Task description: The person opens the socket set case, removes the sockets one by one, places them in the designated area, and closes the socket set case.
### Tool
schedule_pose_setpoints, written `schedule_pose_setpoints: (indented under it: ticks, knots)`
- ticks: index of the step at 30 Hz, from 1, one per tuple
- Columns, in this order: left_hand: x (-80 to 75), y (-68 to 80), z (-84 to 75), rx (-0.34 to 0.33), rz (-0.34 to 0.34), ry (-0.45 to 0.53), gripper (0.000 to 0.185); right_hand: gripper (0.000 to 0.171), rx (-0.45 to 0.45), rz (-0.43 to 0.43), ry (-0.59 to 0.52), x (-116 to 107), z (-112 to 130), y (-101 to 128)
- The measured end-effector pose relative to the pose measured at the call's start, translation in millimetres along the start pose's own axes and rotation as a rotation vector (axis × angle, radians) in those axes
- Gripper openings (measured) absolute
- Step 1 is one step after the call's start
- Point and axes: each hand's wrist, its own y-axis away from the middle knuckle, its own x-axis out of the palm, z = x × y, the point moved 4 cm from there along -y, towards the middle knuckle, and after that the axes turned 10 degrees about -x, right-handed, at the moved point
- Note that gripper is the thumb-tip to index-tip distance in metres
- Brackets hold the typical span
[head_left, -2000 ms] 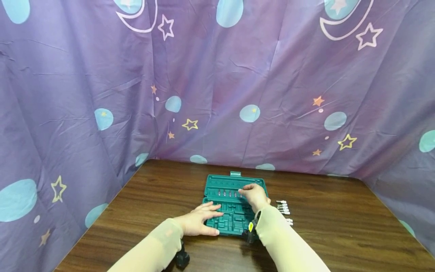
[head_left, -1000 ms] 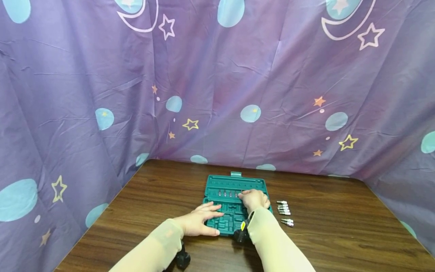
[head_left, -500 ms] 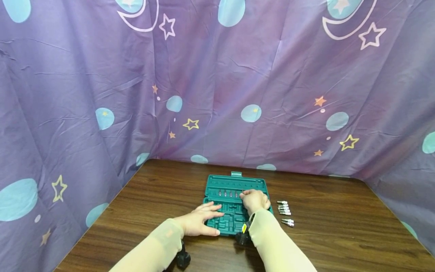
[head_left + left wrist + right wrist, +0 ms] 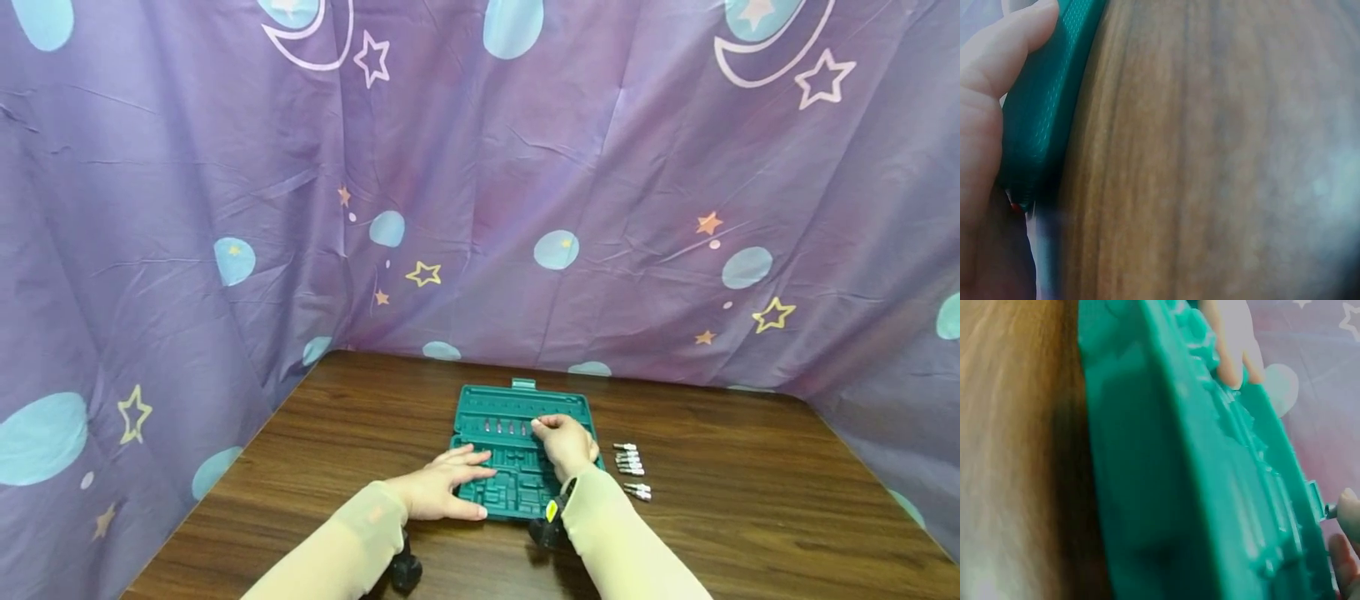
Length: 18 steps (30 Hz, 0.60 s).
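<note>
A green tool case [image 4: 525, 454] is lying open in the middle of the brown wooden table [image 4: 750, 517], near the person, with its moulded slots facing up. The left hand [image 4: 442, 487] is resting flat on the case's near left corner, at about 8 o'clock from the case's middle; the fingers are lying straight across the plastic and the thumb is running along the side wall, so its grip is wide and holding nothing. In the left wrist view, the thumb [image 4: 1004, 56] is pressing against the textured green edge.

The right hand [image 4: 566, 442] is sitting over the upper half of the case, at about 1 o'clock from the middle, with its fingers curled in at a row of slots where several small metal bits [image 4: 506, 427] are already standing. The right wrist view is showing a small metal bit tip [image 4: 1331, 510] pinched at the fingertips (the view is blurred and close), so this grip is narrow, closing on that bit.

More loose bits [image 4: 630, 467] are lying in two small groups on the table at 3 o'clock from the case, just beside it. Purple star-patterned cloth [image 4: 480, 183] is hanging behind.
</note>
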Motion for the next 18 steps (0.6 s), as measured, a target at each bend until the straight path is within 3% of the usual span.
schedule_pose_setpoints:
  ticks: [12, 18]
  knots:
    - [0.9, -0.4, 0.2, 0.006, -0.013, -0.007, 0.064, 0.024, -0.079, 0.139, -0.229, -27, 5, -8]
    - [-0.5, 0.9, 1.2, -0.001, -0.003, 0.003, 0.065, 0.023, -0.083, 0.192, -0.185, -50, 0, -12]
